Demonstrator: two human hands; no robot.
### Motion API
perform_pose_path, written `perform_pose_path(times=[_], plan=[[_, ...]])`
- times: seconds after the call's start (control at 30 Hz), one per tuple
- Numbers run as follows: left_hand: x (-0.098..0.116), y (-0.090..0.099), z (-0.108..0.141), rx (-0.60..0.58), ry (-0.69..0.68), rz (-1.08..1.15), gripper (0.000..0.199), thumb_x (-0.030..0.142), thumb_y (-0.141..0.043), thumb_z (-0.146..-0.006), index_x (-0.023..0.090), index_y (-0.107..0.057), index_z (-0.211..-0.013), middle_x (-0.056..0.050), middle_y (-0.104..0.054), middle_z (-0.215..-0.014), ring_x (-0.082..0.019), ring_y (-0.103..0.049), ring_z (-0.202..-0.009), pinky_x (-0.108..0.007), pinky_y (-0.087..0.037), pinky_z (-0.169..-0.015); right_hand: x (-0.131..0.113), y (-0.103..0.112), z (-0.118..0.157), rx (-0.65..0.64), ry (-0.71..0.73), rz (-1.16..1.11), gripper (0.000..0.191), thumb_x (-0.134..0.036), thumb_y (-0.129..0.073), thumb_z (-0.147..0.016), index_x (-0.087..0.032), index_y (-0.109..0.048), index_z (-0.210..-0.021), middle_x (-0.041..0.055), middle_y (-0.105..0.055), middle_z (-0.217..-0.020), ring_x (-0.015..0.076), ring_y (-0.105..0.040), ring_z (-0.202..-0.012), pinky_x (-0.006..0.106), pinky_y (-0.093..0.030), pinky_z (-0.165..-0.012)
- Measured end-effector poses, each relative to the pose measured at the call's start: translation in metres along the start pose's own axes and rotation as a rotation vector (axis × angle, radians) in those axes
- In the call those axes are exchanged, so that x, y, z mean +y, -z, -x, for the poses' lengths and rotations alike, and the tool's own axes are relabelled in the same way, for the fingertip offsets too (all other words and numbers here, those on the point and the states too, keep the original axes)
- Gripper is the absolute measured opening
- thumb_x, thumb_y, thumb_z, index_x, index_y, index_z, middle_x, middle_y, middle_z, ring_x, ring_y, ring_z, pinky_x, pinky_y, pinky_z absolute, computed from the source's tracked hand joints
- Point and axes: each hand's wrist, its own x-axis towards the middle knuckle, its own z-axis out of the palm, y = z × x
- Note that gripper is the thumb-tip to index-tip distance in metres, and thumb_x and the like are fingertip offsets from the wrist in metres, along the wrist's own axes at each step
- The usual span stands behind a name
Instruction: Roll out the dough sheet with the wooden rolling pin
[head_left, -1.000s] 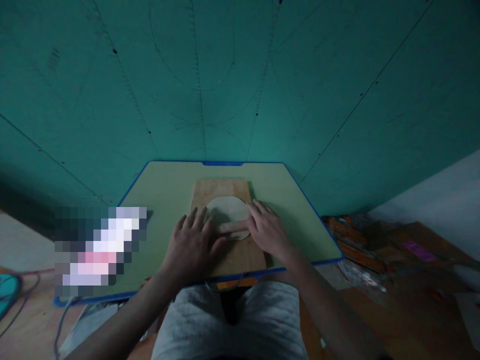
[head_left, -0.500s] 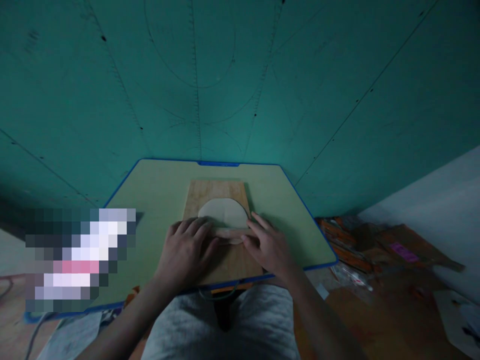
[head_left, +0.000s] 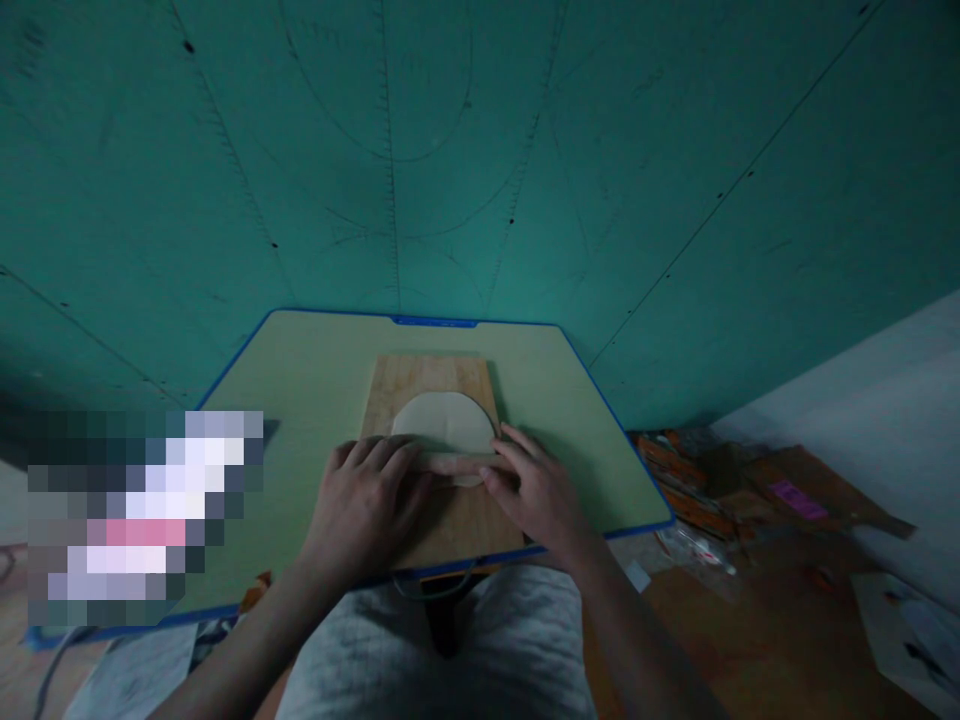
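Head view: A slim, pale wooden rolling pin [head_left: 459, 464] is laid crosswise over a round, flat, off-white sheet of dough [head_left: 442, 415]. The larger part of the sheet is exposed on the far side of the pin; a narrow strip of its rim is visible on the near side.

The left end of the pin is grasped by the left hand [head_left: 367, 495], palm down, with the fingers curled over the far side and the thumb placed on the near side. The pin's tip is hidden under this hand. The right end is grasped by the right hand [head_left: 536, 485], between the thumb and the bent fingers; the outermost fingers are extended beyond the edge of the board.

The sheet is supported by a rectangular, light-brown wooden board [head_left: 472, 520]. The board is set flat on a pale green table with a blue rim [head_left: 300, 380], its near end located at the near rim. At the left of the table, an object is obscured by pixelation and cannot be identified. Behind the table, a green wall panel [head_left: 450, 150] is marked with dark lines and curves.
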Motion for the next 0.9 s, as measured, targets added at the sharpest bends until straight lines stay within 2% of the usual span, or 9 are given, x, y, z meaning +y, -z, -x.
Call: perform_pose_path(times=[0.13,0.27,0.37,0.5,0.6,0.7,0.9], plan=[[-0.001,0.001,0.001,0.014,-0.022,0.007,0.030,0.037,-0.051,-0.097,0.017,-0.066,-0.114,-0.011,-0.073,-0.114,-0.032,-0.064,-0.099,-0.046,-0.045,-0.083,0.002,-0.002,-0.001,0.003,0.033,0.002,0.035,-0.040,-0.056,-0.096,-0.018,-0.070,-0.119,0.0131,-0.062,-0.140,0.0263,-0.064,-0.122,0.039,-0.054,-0.099],[-0.001,0.000,0.001,0.032,-0.031,-0.012,0.028,0.036,-0.053,-0.096,0.016,-0.066,-0.112,-0.012,-0.073,-0.110,-0.032,-0.064,-0.096,-0.046,-0.044,-0.082,0.001,-0.003,0.001,0.027,0.050,0.059,0.044,-0.040,-0.057,-0.095,-0.015,-0.064,-0.130,0.0151,-0.060,-0.142,0.0305,-0.058,-0.129,0.045,-0.051,-0.105],[-0.001,0.000,0.001,0.036,-0.037,-0.022,0.027,0.035,-0.053,-0.096,0.016,-0.066,-0.111,-0.012,-0.073,-0.107,-0.032,-0.065,-0.095,-0.046,-0.044,-0.082,-0.001,0.001,0.000,-0.021,0.028,0.062,0.046,-0.041,-0.060,-0.094,-0.015,-0.064,-0.132,0.0166,-0.055,-0.148,0.0315,-0.057,-0.131,0.046,-0.051,-0.104],[-0.001,0.000,0.001,0.051,-0.039,-0.008,0.028,0.036,-0.052,-0.097,0.016,-0.066,-0.111,-0.012,-0.073,-0.109,-0.032,-0.065,-0.096,-0.045,-0.044,-0.082,-0.003,0.006,-0.006,-0.097,-0.001,0.014,0.040,-0.042,-0.062,-0.093,-0.017,-0.068,-0.125,0.0153,-0.057,-0.146,0.0290,-0.061,-0.126,0.043,-0.053,-0.101],[-0.001,0.000,0.002,0.092,-0.057,-0.033,0.029,0.034,-0.051,-0.097,0.015,-0.066,-0.111,-0.013,-0.073,-0.110,-0.032,-0.065,-0.096,-0.045,-0.045,-0.080,-0.002,0.002,-0.005,-0.053,0.019,0.028,0.040,-0.041,-0.062,-0.094,-0.017,-0.066,-0.125,0.0148,-0.061,-0.142,0.0285,-0.062,-0.125,0.043,-0.052,-0.102],[-0.001,0.000,0.002,0.121,-0.078,-0.073,0.030,0.032,-0.050,-0.096,0.013,-0.065,-0.113,-0.015,-0.072,-0.114,-0.034,-0.064,-0.100,-0.047,-0.045,-0.082,-0.002,-0.002,0.000,-0.006,0.033,0.087,0.047,-0.043,-0.061,-0.094,-0.014,-0.062,-0.132,0.0174,-0.057,-0.145,0.0317,-0.057,-0.129,0.046,-0.051,-0.103],[-0.002,-0.002,0.002,0.073,-0.045,-0.031,0.029,0.035,-0.051,-0.096,0.015,-0.066,-0.112,-0.013,-0.072,-0.113,-0.033,-0.064,-0.099,-0.046,-0.046,-0.081,-0.006,0.008,-0.008,-0.129,-0.008,0.082,0.042,-0.044,-0.065,-0.092,-0.019,-0.067,-0.126,0.0147,-0.055,-0.148,0.0308,-0.060,-0.127,0.045,-0.054,-0.100]])
